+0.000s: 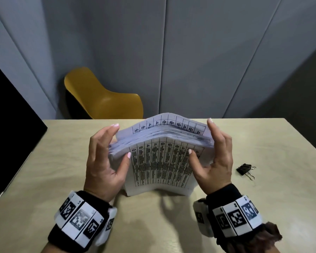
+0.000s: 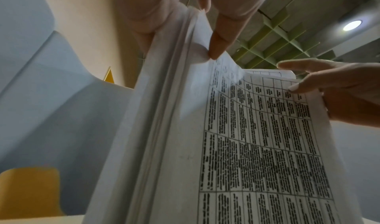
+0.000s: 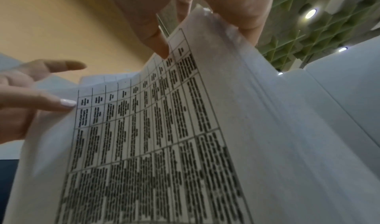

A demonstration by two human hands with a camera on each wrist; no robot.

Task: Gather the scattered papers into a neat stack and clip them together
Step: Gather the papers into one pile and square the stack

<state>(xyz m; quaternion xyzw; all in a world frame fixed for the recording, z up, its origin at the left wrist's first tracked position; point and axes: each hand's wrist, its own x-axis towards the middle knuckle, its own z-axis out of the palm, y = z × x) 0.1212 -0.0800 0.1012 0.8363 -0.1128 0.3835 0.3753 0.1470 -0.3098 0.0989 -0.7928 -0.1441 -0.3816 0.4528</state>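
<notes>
A thick stack of printed table sheets (image 1: 161, 161) stands on edge on the tan table (image 1: 263, 207), bowed and with its top edges fanned unevenly. My left hand (image 1: 119, 141) holds its left side, thumb on the front sheet and fingers behind. My right hand (image 1: 201, 137) holds the right side the same way. From the left wrist, the stack (image 2: 246, 146) is pinched by my left thumb (image 2: 220, 45). From the right wrist, my right thumb (image 3: 158, 40) presses the front sheet (image 3: 164, 146). A black binder clip (image 1: 244, 170) lies on the table to the right of my right hand.
A yellow chair (image 1: 102, 99) stands behind the table's far edge. A black box-like object (image 1: 11, 125) sits beside the table's left edge. Grey wall panels stand behind.
</notes>
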